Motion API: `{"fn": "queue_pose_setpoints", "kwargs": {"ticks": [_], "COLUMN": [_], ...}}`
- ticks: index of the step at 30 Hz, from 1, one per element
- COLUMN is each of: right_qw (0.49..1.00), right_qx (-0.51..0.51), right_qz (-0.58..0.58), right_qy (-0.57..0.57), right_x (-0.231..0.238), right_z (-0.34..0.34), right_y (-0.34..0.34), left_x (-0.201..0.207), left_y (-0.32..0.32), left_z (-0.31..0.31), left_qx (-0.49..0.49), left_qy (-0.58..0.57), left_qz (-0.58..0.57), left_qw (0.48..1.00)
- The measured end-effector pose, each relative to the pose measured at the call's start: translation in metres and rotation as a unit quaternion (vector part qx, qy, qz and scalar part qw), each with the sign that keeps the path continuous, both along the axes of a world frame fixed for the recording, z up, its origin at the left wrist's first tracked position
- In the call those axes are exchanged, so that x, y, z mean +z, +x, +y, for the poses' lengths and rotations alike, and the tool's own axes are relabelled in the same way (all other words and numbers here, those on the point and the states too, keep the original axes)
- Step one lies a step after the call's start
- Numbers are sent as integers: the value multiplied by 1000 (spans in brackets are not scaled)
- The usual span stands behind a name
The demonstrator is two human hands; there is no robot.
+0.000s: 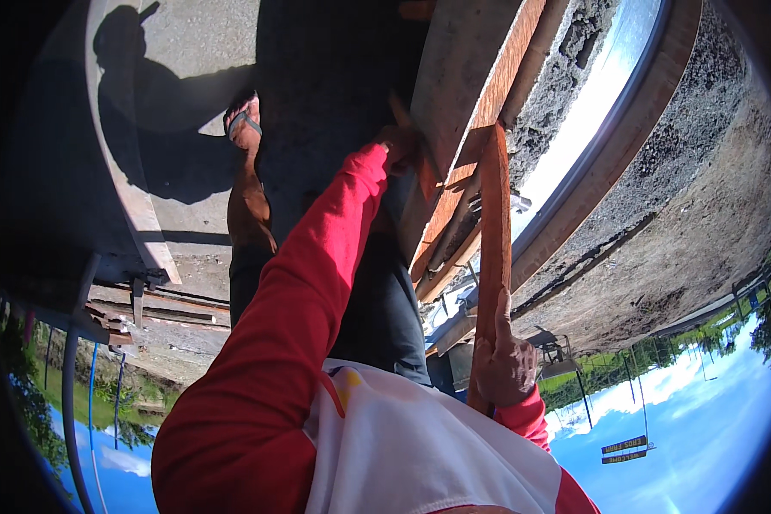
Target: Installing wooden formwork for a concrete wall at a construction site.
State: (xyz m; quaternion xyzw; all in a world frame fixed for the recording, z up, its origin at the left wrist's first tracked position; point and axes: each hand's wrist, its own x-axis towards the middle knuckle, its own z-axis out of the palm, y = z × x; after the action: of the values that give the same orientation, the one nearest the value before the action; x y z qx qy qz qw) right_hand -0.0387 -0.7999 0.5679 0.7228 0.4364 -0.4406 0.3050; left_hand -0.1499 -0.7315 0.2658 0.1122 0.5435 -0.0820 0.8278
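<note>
My right hand [507,370] grips the near end of a long reddish-brown wooden strip [493,231], its index finger stretched along the wood. That strip reaches forward and crosses a long wooden board [467,94] standing along my right side. In shadow, my left hand [400,146] is closed round a short brown wooden strip [426,174] against the board's face. Its fingers are dark and hard to make out. Both my sleeves are red.
A long curved wooden edge [612,154] runs beside a bright strip on the right, with rough gravelly ground beyond. My sandalled foot [245,122] stands on concrete at the left. Stacked timber [158,310] lies behind it, near upright poles [92,385].
</note>
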Motion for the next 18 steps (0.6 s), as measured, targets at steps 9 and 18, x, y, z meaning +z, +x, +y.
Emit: {"fn": "queue_pose_setpoints", "kwargs": {"ticks": [9,18], "right_qw": [1000,999], "right_qx": [0,-15], "right_qz": [7,24], "right_qy": [-4,-18], "right_x": [0,-5], "right_z": [1,13], "right_y": [3,9], "left_x": [-10,-17], "left_y": [-3,4], "left_z": [0,-7], "left_qx": [67,130], "left_qy": [-58,-101], "left_qz": [-23,0], "left_qw": [996,986]}}
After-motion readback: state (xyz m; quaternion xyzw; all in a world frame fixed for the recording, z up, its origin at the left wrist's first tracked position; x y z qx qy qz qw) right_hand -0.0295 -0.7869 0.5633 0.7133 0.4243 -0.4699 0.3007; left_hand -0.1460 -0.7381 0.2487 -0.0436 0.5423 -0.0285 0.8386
